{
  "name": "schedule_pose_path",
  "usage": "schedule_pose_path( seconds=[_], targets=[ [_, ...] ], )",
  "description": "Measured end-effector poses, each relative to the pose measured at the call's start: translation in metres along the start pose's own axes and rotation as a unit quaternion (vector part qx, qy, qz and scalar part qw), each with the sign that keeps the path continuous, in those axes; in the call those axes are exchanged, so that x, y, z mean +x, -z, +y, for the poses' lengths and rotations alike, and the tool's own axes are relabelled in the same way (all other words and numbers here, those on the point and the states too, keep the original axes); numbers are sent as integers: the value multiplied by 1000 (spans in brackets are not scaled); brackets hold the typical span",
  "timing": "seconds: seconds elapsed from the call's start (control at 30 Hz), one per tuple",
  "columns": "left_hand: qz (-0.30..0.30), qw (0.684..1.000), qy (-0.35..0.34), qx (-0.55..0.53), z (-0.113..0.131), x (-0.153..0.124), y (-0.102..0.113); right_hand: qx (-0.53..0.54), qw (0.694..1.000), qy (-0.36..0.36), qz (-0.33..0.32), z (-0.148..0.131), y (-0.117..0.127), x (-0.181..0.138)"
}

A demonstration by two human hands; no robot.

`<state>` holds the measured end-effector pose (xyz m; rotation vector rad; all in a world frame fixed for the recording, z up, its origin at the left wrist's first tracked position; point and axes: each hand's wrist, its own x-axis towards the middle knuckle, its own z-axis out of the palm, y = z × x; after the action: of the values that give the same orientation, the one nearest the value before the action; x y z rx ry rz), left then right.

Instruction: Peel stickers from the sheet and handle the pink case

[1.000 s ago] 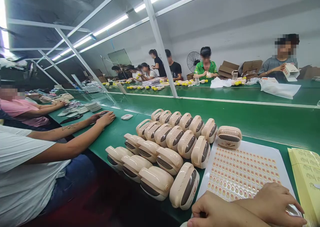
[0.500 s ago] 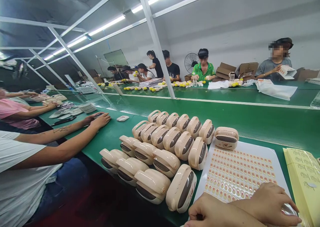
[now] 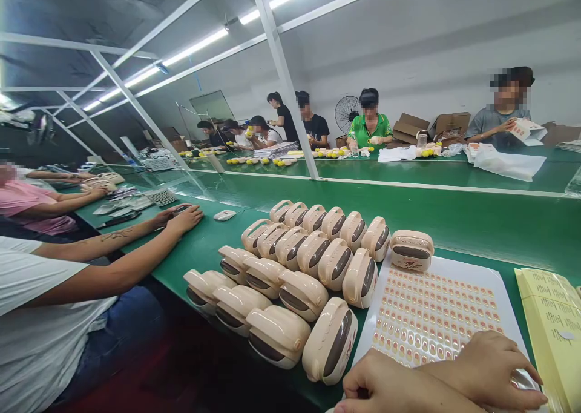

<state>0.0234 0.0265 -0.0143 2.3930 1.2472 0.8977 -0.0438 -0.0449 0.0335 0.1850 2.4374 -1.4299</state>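
My forearms cross at the lower right. My left hand [image 3: 497, 367] lies over the lower right of a sticker sheet [image 3: 436, 316], its thumb and fingers apart, with a shiny patch showing between them. Left of it, my right hand [image 3: 379, 383] is closed with fingers curled by the sheet's lower left edge; whatever it may hold is hidden. The sheet carries rows of small oval red-and-gold stickers. A beige housing with a dark window and red print [image 3: 412, 251] stands on its top edge. Nearest my right hand is another beige housing [image 3: 329, 343], tilted upright.
Several rows of beige housings [image 3: 288, 249] fill the green bench to the left. Yellow printed sheets [image 3: 551, 328] lie at the right. A co-worker's hands [image 3: 184, 216] hold a dark piece at left. Across a divider, other people sit at a green table [image 3: 408, 171].
My hands have kept their place and pose. The view has shifted very slightly. Across the bench, the person at far right has turned their head and tilted the white box.
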Motion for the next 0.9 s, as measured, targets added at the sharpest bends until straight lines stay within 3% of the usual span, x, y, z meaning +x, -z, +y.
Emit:
schedule_pose_path(
  seconds=[0.9],
  targets=[
    [-30, 999, -5, 16, -1, 3, 1, -7, 1000, 5, -9, 1, 0, -1]
  ],
)
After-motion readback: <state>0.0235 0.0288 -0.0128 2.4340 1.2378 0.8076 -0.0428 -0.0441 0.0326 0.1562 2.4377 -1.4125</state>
